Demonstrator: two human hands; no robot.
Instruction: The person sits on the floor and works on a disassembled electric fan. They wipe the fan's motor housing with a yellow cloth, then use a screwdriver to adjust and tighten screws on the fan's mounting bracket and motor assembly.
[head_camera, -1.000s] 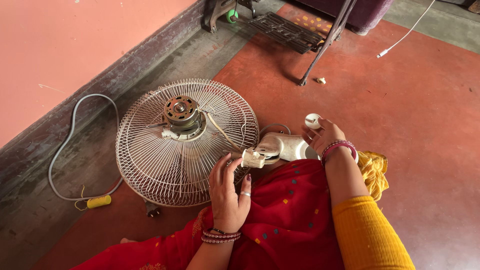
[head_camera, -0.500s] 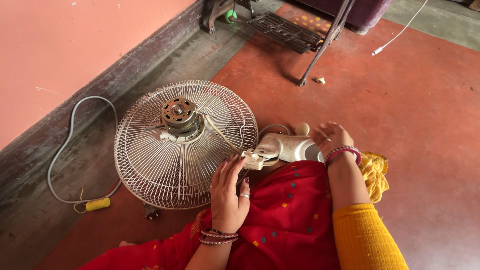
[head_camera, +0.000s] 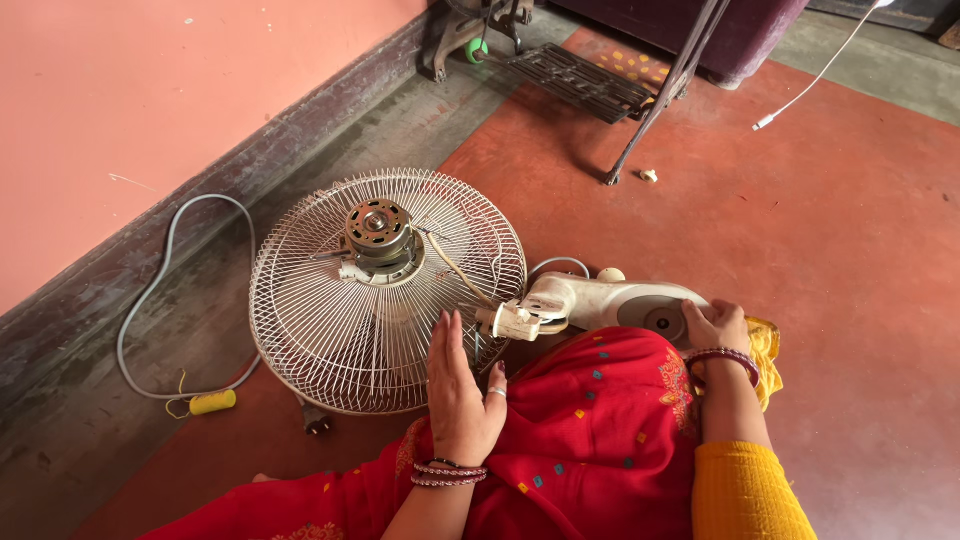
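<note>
While the fan grille lies flat on the floor with the motor at its centre, the left hand rests at the grille's near edge, fingers straight and pressed together, holding nothing. A second ago this hand curled over the white neck piece. The right hand has moved from a small white knob beyond the housing and now grips the far end of the white housing, right of the grille.
</note>
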